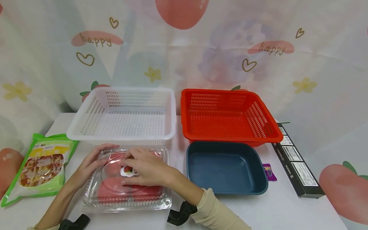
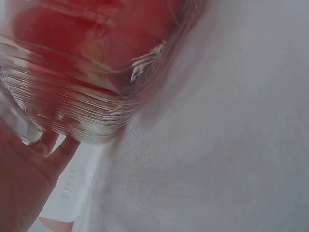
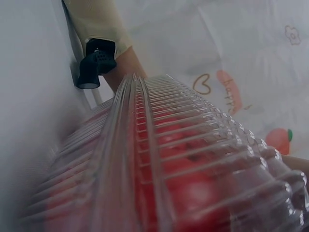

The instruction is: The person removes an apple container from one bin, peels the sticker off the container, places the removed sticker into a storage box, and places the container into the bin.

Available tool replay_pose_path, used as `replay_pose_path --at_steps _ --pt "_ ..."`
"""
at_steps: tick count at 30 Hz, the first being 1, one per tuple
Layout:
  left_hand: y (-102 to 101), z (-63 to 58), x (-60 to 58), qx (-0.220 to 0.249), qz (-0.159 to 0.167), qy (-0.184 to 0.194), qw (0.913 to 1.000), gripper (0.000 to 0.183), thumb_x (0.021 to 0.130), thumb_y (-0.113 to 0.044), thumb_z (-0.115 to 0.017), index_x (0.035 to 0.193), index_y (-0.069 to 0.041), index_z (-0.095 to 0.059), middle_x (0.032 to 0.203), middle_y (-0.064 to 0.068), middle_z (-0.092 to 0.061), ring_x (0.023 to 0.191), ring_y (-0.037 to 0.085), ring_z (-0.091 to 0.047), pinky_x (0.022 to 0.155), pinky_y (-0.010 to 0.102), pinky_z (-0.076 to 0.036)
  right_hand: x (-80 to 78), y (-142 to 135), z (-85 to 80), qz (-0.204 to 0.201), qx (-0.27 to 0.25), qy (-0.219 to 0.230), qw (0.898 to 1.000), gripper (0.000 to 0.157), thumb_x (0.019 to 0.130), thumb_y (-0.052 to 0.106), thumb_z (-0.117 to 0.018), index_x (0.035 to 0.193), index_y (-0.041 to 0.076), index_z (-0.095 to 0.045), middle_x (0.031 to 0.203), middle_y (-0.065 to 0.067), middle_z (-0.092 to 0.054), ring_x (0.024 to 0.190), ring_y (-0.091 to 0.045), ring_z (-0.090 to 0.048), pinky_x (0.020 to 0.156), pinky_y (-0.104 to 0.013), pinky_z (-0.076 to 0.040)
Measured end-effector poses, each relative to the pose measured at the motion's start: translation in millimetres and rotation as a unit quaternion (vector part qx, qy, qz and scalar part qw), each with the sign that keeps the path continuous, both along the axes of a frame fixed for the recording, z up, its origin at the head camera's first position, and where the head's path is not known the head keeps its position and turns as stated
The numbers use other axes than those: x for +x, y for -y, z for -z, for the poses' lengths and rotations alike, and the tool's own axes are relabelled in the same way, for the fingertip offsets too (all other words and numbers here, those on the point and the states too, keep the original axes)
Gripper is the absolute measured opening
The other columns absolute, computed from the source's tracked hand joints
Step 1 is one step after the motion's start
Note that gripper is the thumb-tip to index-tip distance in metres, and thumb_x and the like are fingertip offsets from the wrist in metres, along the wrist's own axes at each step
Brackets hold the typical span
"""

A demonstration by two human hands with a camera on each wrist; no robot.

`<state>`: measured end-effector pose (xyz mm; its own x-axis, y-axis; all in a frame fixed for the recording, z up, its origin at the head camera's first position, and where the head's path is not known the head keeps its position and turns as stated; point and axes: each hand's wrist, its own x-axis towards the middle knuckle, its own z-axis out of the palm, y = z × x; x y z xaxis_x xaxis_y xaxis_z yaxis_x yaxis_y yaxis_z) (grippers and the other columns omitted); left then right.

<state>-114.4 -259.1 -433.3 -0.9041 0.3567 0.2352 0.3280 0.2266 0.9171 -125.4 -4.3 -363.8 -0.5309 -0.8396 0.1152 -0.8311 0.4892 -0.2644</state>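
Up at the table's [image 1: 304, 217] back left corner sits the white basket [image 1: 170, 111], its sides full of slots, and right alongside along the back edge, the red basket [image 1: 230, 138]! Just in front of that, toward the middle, here's the blue tub [image 1: 224, 171], with a purple packet [image 1: 269, 172] peeking out by its right side. Over on the right edge lies a long black box [image 1: 296, 159], white labels showing. Left edge now: a green bag [image 1: 43, 166], lying flat. And behind everything, the backdrop [image 1: 184, 57], printed with "happy", hearts and yellow flowers!
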Motion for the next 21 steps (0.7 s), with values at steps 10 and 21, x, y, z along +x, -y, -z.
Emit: replay_pose_path --at_steps 10,21 --pt "0.2 -1.3 -0.6 0.002 0.005 0.003 1.0000 0.045 0.099 -0.001 -0.035 0.144 -0.003 -0.036 0.143 -0.014 -0.047 0.129 -0.004 -0.043 0.096 0.009 -0.040 -0.2 1.0 0.0 0.006 -0.012 0.018 1.000 0.049 0.087 0.053 -0.064 0.127 0.024 -0.063 0.119 0.007 -0.056 0.105 -0.006 -0.047 0.088 -0.015 -0.039" --pt "2.8 1.1 -2.1 0.004 0.017 0.002 0.9998 0.045 0.099 0.000 -0.034 0.144 -0.001 -0.035 0.144 -0.012 -0.048 0.130 -0.004 -0.043 0.098 0.009 -0.040 -0.2 1.9 2.9 0.013 -0.024 0.013 1.000 0.041 0.087 0.051 -0.067 0.116 0.022 -0.065 0.112 0.008 -0.057 0.101 -0.006 -0.047 0.084 -0.013 -0.037"
